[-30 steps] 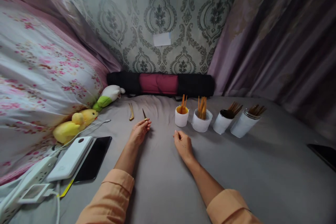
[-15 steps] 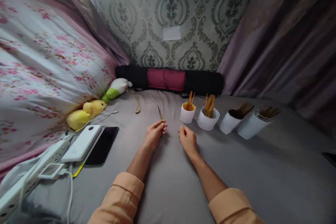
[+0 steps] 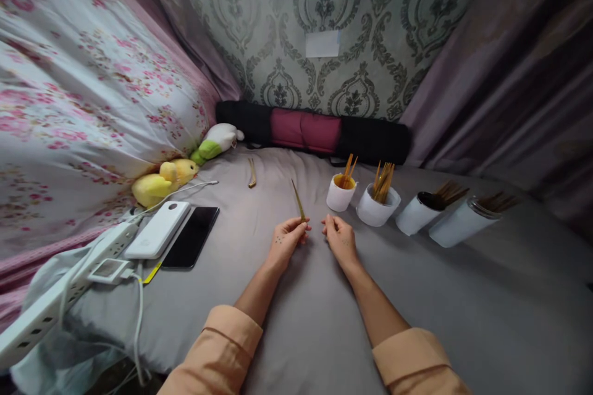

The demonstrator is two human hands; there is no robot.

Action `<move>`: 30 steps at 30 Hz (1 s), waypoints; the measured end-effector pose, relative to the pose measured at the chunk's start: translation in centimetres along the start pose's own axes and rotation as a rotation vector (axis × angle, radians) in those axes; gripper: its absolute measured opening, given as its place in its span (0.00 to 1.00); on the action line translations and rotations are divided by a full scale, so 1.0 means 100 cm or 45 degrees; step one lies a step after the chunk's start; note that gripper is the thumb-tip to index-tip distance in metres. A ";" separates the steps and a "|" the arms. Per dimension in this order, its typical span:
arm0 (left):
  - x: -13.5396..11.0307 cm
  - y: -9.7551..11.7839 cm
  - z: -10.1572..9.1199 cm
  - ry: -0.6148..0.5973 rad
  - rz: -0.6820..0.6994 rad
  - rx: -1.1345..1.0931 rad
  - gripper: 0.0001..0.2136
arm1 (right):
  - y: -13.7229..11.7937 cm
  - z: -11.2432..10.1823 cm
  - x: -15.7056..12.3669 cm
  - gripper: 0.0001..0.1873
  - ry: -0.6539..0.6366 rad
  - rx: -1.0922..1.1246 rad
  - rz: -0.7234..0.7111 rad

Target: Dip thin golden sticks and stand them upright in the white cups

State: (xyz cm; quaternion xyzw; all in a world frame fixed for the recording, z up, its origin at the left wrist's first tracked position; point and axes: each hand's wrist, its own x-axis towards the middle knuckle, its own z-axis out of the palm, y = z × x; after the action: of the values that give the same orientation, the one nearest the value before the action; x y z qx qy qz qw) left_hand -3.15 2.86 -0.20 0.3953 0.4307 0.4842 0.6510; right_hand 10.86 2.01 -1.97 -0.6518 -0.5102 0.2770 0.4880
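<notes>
My left hand (image 3: pixel 286 242) is closed, thumb against the fingers, around the lower end of a slim brownish-gold stick (image 3: pixel 298 200). The stick's pointed tip reaches up and away over the grey sheet. My right hand (image 3: pixel 340 239) is curled with thumb and fingers together, a small gap to the right of my left fingertips. Whatever its fingers may hold is hidden. Beyond my left hand lies a bent golden piece (image 3: pixel 252 173) with two thin legs. Closest to my right hand is a white-wrapped cup (image 3: pixel 340 199) with a yellow inside and a few thin sticks standing in it.
Further right are a wide white-wrapped cup (image 3: pixel 376 212) and two tilted white-wrapped jars, one dark-mouthed (image 3: pixel 414 217) and one glass-rimmed (image 3: pixel 458 228), all holding sticks. To the left lie a black phone (image 3: pixel 191 237), white power bank (image 3: pixel 157 229), power strip (image 3: pixel 74 281) and plush toys (image 3: pixel 162 182).
The view has shifted, moving the scene slightly right. My hands are closer together, and more of the stick shows above my left fingers. Left hand still grips it.
</notes>
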 end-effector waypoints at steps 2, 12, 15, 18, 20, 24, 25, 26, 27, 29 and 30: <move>-0.004 0.000 0.001 -0.009 0.017 0.032 0.12 | 0.000 0.000 0.000 0.25 -0.011 0.027 0.003; -0.006 -0.012 0.001 0.001 0.153 0.218 0.10 | -0.004 -0.004 0.000 0.25 -0.071 0.145 0.030; -0.008 -0.014 0.000 -0.010 0.311 0.362 0.10 | -0.006 -0.005 0.000 0.25 -0.096 0.215 0.058; -0.012 -0.014 0.000 -0.028 0.502 0.565 0.12 | -0.009 -0.005 -0.001 0.24 -0.112 0.277 0.066; -0.015 -0.012 0.000 -0.032 0.594 0.685 0.12 | -0.010 -0.006 -0.002 0.23 -0.124 0.308 0.062; -0.018 -0.009 0.000 -0.054 0.704 0.860 0.13 | -0.015 -0.007 -0.003 0.21 -0.146 0.377 0.059; -0.018 -0.009 0.000 -0.064 0.724 0.895 0.13 | -0.016 -0.007 -0.003 0.20 -0.148 0.396 0.061; -0.018 -0.010 -0.001 -0.073 0.744 0.927 0.13 | -0.017 -0.008 -0.003 0.20 -0.152 0.415 0.063; -0.017 -0.011 -0.001 -0.078 0.763 0.956 0.13 | -0.019 -0.008 -0.003 0.20 -0.155 0.435 0.062; -0.016 -0.013 -0.002 -0.087 0.806 1.011 0.13 | -0.021 -0.010 -0.003 0.20 -0.161 0.480 0.060; -0.015 -0.015 -0.003 -0.091 0.832 1.037 0.13 | -0.022 -0.010 -0.003 0.20 -0.163 0.506 0.061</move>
State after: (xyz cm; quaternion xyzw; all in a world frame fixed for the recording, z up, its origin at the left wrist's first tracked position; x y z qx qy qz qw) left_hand -3.27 1.09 -1.40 0.7463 0.4159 0.4416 0.2739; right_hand 10.76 1.37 0.38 -0.5357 -0.4600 0.4245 0.5667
